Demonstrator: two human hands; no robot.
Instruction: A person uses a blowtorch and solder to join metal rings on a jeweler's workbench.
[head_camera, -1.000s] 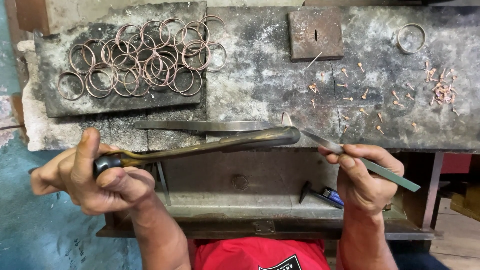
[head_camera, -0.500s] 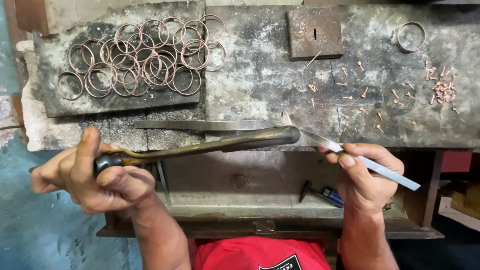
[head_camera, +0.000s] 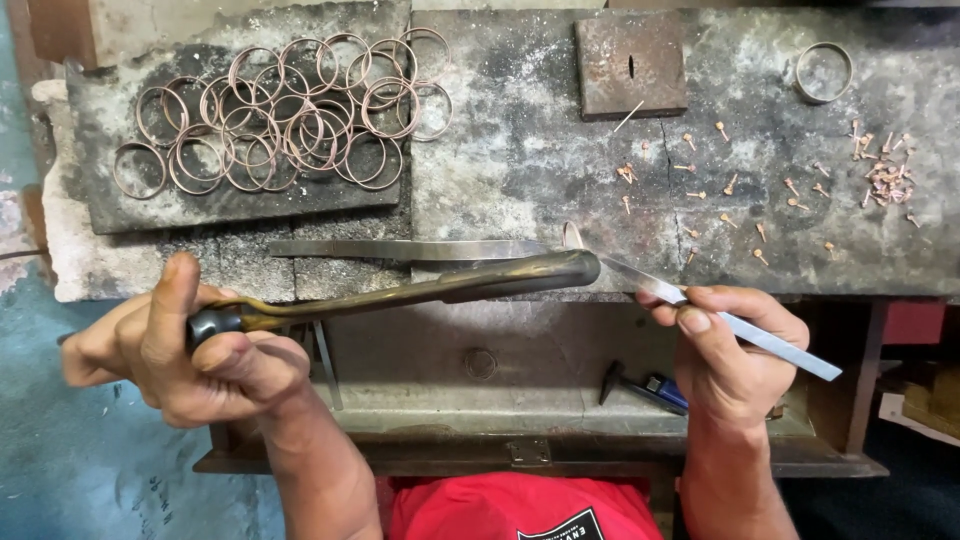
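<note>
My left hand (head_camera: 190, 345) grips the handle end of a long, dark tapered metal rod (head_camera: 450, 285), held level above the bench's front edge. A small metal ring (head_camera: 572, 237) sits at the rod's thick right tip. My right hand (head_camera: 735, 345) pinches long steel tweezers (head_camera: 740, 325) whose points reach up-left to that ring. A flat steel blade (head_camera: 410, 249) lies on the bench just behind the rod.
Several copper rings (head_camera: 290, 110) are heaped on a dark slab (head_camera: 240, 205) at the back left. A rusty square plate with a slot (head_camera: 630, 62), one larger ring (head_camera: 823, 72) and scattered small copper pins (head_camera: 800, 185) lie on the grey bench. A small hammer (head_camera: 640, 385) rests in the tray below.
The tweezers in my right hand have slid slightly toward the rod's tip. My left hand and the rod have held nearly still.
</note>
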